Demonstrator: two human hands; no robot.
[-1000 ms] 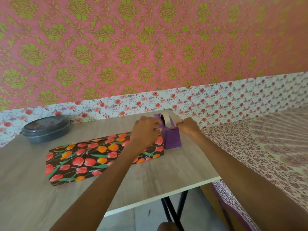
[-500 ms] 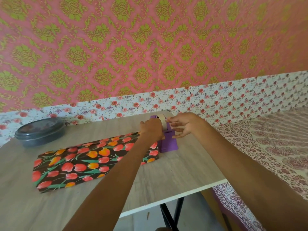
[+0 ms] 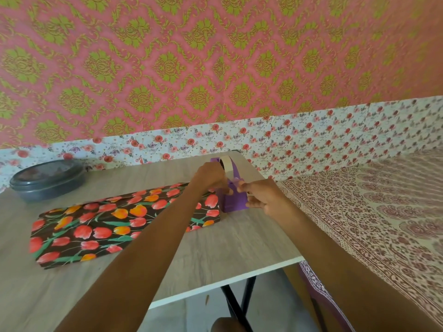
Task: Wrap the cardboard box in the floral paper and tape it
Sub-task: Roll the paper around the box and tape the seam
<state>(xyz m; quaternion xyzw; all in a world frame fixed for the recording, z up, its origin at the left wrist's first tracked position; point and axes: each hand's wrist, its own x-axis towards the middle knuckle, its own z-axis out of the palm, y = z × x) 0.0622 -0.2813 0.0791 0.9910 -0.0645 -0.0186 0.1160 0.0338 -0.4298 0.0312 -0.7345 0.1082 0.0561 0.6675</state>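
Left hand (image 3: 211,174) steadied the purple tape dispenser (image 3: 232,195) while right-hand fingers (image 3: 242,188) pinched the tape end (image 3: 236,181); a taut pull would likely tear it cleanly.

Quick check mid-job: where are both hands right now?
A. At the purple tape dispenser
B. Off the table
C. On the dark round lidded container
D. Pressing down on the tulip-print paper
A: the left hand and right hand both meet at the purple tape dispenser, beside the tulip-print wrapped package.
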